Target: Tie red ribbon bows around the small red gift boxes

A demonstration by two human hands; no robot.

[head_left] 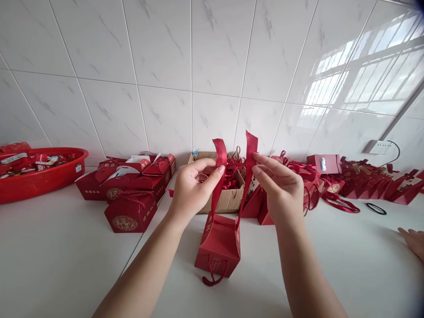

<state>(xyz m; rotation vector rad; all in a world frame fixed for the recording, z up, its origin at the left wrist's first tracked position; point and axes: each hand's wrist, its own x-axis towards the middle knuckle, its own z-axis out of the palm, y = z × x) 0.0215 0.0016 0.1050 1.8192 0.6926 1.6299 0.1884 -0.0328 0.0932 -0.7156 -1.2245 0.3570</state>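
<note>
A small red gift box stands on the white table in front of me, a twisted red cord hanging from its near side. A red ribbon rises from the box in two upright tails. My left hand pinches the left tail between thumb and fingers, below its free end. Thumb and fingers of my right hand close on the edge of the right tail. Both tails are held apart above the box.
Behind the box sits a cardboard carton of red ribbons. Red boxes and a red basin stand left. More red boxes, a black ring and another person's hand are right.
</note>
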